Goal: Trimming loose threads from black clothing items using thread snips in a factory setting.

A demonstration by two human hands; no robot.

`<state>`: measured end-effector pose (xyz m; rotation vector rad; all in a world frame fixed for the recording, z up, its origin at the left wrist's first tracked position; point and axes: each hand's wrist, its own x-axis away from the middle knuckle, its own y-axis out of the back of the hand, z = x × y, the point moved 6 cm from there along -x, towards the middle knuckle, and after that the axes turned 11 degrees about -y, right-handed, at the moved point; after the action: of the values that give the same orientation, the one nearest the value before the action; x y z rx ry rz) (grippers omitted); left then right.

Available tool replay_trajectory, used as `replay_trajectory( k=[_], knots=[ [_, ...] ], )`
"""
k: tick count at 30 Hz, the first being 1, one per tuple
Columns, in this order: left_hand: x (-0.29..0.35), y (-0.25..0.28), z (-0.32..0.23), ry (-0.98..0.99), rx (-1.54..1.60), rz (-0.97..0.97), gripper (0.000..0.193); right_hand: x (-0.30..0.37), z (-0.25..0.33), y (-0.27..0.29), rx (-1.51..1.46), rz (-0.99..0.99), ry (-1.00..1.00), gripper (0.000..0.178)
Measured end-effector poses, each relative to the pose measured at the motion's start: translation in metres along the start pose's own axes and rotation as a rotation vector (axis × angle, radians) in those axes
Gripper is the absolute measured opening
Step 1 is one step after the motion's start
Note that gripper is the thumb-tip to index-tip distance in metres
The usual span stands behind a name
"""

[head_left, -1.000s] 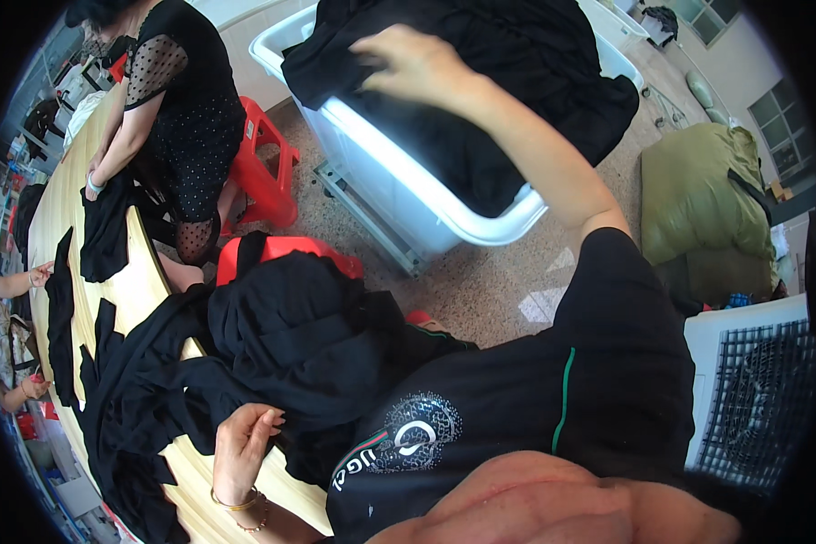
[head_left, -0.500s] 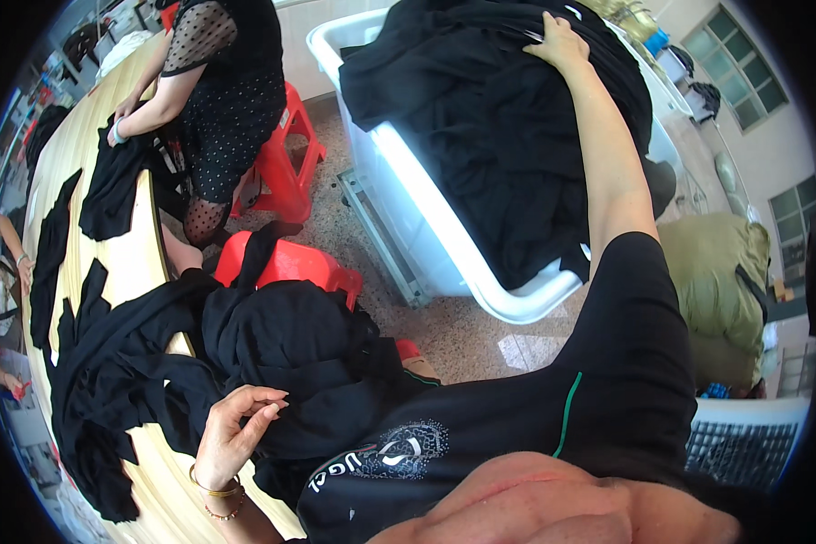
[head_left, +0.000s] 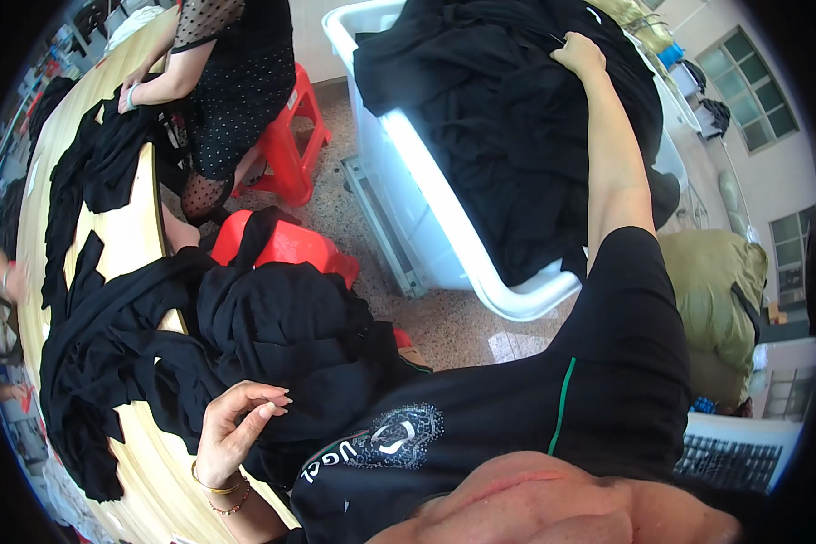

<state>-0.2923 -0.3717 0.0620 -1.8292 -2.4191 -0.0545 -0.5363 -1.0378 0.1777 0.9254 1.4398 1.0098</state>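
Note:
My right hand (head_left: 582, 56) reaches far out over a heap of black cloth (head_left: 499, 136) in a large white bin. Its fingers are bent and closed on the cloth near the heap's far side. At the lower left, my left hand (head_left: 236, 431) hovers in front of my body, with bracelets on the wrist. Its fingers are curled, the thumb close to the fingertips, and nothing shows between them. Beyond it, a bundle of black cloth (head_left: 281, 317) lies at my lap and against the table edge. More black cloth pieces (head_left: 109, 363) spread over the table.
The white bin (head_left: 444, 199) stands on a metal-framed base. A red stool (head_left: 290, 245) is beside the table (head_left: 136, 245); another red stool (head_left: 304, 136) stands behind a co-worker (head_left: 236, 100) handling black cloth. Olive sacks (head_left: 712, 290) lie at the right.
My right hand's spread fingers have drawn in and closed on the cloth. My left hand stays nearly still. The co-worker's black cloth has shifted on the table.

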Motion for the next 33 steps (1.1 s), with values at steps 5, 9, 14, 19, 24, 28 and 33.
replay_trajectory(
  k=[5,9,14,19,24,28,33],
  knots=[
    [-0.008,0.001,-0.013,-0.061,0.038,0.028,0.017,0.038,-0.028,0.013,-0.114,-0.026,0.072,0.050],
    [-0.029,-0.011,-0.017,-0.085,-0.001,0.126,0.016,0.106,-0.050,0.025,-0.280,0.064,0.145,0.050],
    [-0.068,-0.049,-0.019,-0.113,0.002,0.315,0.022,0.208,-0.074,0.047,-0.416,-0.029,0.217,0.043],
    [-0.118,-0.106,0.003,-0.039,0.176,0.416,0.049,0.278,-0.058,0.099,-0.695,-0.054,0.331,0.035],
    [-0.170,-0.155,0.031,0.023,0.488,0.353,0.053,0.354,0.017,0.171,-0.768,-0.135,0.662,0.032],
    [-0.182,-0.157,0.021,-0.516,0.253,0.398,0.041,0.421,0.080,0.192,-0.915,-0.169,0.846,0.028],
    [-0.138,-0.093,0.057,-0.395,0.097,0.324,0.039,0.471,0.130,0.190,-1.024,-0.171,0.917,0.030]
  ],
)
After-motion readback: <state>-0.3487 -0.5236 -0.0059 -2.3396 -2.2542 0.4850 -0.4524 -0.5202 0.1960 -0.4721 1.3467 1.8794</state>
